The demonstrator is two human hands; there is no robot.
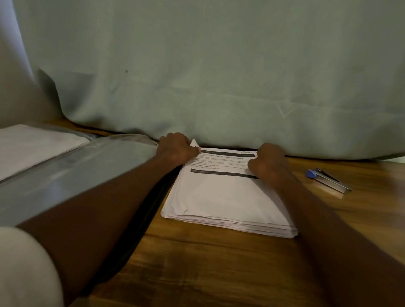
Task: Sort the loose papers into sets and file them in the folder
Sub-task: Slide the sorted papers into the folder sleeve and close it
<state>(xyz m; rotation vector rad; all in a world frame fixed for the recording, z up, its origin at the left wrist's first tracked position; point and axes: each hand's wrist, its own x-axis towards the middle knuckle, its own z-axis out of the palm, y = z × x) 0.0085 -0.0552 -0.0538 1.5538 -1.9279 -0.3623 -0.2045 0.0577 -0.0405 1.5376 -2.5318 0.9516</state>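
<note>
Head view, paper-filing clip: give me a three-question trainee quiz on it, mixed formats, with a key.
1. True or false: the stapler lies on top of the paper stack.
2. Which hand lifts a corner of the top sheet: A left hand, B right hand?
3. Fill in: the open folder lies to the ___ of the stack.

Key: 1 false, it lies on the table, to the stack's right; 2 A; 3 left.

Folder point(80, 168) blurred, cut off left; paper stack point(227, 198) text unreadable.
</note>
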